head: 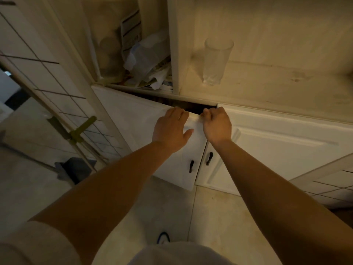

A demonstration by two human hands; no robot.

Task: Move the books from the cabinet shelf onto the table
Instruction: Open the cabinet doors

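Observation:
A white lower cabinet door stands partly ajar, with a dark gap above its top edge. My left hand lies flat on the door's face, fingers reaching its top edge. My right hand curls its fingers over the same door's top corner and grips it. The upper left shelf compartment holds a heap of papers, booklets and plastic wrap. No table is in view.
A clear drinking glass stands on the open shelf to the right. The right lower door is closed; both doors have black handles. An open glass-paned door hangs at left. A grey dustpan lies on the tiled floor.

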